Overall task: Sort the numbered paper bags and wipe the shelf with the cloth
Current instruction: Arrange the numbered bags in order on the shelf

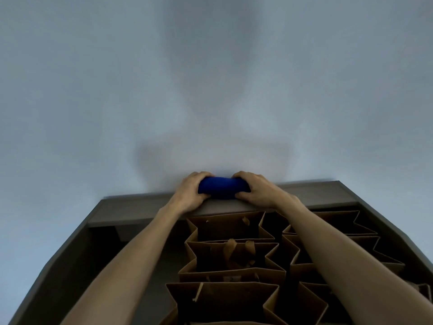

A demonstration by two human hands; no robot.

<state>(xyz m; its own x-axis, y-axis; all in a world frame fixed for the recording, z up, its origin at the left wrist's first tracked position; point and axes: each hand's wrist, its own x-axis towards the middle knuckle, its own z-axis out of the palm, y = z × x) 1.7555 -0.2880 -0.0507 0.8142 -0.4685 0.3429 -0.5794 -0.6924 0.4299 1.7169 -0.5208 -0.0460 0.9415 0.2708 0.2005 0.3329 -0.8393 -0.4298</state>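
Cloth: blue cloth [223, 187] on the shelf top [311, 192], 12 o'clock.
Hands: left hand [191, 191], right hand [260, 190] gripping its ends.
Bags: open paper bags [230, 252] below, 6 o'clock.

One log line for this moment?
phase: wiping | left hand: on cloth | right hand: on cloth | cloth: on shelf top | bags: upright below

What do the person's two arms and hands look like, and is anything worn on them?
Both forearms are bare up to the bottom edge of the picture: no sleeves show. The left hand and the right hand wear no gloves, and no watch, bracelet or ring can be seen on the wrists or fingers. The picture is dim, so small marks cannot be told.
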